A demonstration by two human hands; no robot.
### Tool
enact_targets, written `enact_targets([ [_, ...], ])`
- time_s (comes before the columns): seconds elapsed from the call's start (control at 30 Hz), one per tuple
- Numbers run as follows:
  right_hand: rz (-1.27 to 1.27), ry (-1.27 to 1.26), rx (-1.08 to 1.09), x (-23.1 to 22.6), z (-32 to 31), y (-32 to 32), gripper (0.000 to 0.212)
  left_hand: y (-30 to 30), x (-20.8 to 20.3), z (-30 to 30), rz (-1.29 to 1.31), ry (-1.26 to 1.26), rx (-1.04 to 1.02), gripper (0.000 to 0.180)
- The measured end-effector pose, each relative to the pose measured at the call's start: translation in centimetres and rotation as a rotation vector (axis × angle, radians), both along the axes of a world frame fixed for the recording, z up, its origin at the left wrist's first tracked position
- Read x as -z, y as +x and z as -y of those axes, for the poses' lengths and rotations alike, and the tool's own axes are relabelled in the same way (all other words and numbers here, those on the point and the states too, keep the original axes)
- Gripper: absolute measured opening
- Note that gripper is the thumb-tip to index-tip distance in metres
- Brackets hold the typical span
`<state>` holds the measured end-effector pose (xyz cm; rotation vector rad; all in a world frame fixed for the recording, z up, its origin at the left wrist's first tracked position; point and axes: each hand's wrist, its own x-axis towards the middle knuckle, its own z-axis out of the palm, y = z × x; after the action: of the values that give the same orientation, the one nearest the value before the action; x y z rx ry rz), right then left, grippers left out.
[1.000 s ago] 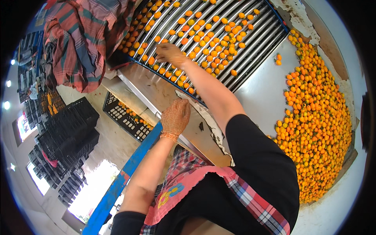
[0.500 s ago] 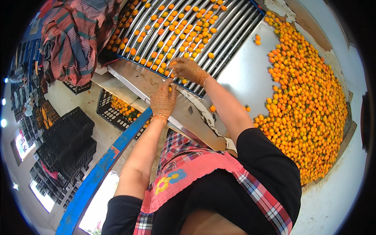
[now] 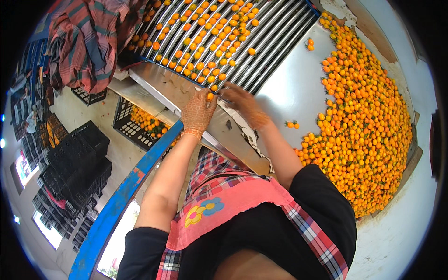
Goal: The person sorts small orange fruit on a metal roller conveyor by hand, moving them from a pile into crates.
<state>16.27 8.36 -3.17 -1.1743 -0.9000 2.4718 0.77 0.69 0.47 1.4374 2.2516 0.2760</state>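
Small orange cherry tomatoes (image 3: 199, 66) lie spread over the metal rollers (image 3: 275, 35) of a conveyor in front of me. My left hand (image 3: 198, 114), in an orange-brown patterned glove, is at the near edge of the rollers. Its fingers are closed on one cherry tomato (image 3: 210, 96), which shows beside the index finger. Just to the right, over the same edge, is my right hand (image 3: 245, 106), gloved alike. Motion smears its fingers, so whether they hold anything is unclear.
A big heap of cherry tomatoes (image 3: 368, 126) covers the right of the metal tray (image 3: 284, 93). Below the conveyor's left side stands a black crate (image 3: 122, 114) holding more. A blue bar (image 3: 116, 200) slants past my left arm. Stacked black crates (image 3: 77, 154) and a plaid cloth (image 3: 84, 42) are at left.
My right hand has drawn back from over the rollers, rightward and toward me. My left hand has shifted slightly right and up. Tomatoes on the rollers have shifted; two loose ones on the tray now lie together.
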Motion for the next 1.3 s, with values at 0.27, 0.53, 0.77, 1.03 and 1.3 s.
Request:
enact_targets([
  [0.27,1.703,0.211,-0.204,-1.5,11.7,28.4,0.115,-0.2,-0.5,0.4,-0.03,0.039,-0.056,0.03],
  [0.53,1.844,-0.026,0.028,10.1,15.2,22.3,0.095,-0.2,-0.8,-0.4,-0.015,-0.008,-0.051,0.03],
  [0.77,1.02,0.477,0.314,10.6,6.4,6.7,0.044,-0.1,-0.3,-0.3,-0.011,0.065,-0.037,0.024],
  [1.03,1.286,0.614,0.44,4.8,4.0,18.7,0.038,-0.1,-0.8,-0.2,-0.005,-0.026,-0.062,0.024],
  [1.3,1.879,0.11,0.323,7.1,-3.0,18.4,0.091,-0.2,-0.4,-0.2,-0.036,-0.028,-0.043,0.026],
])
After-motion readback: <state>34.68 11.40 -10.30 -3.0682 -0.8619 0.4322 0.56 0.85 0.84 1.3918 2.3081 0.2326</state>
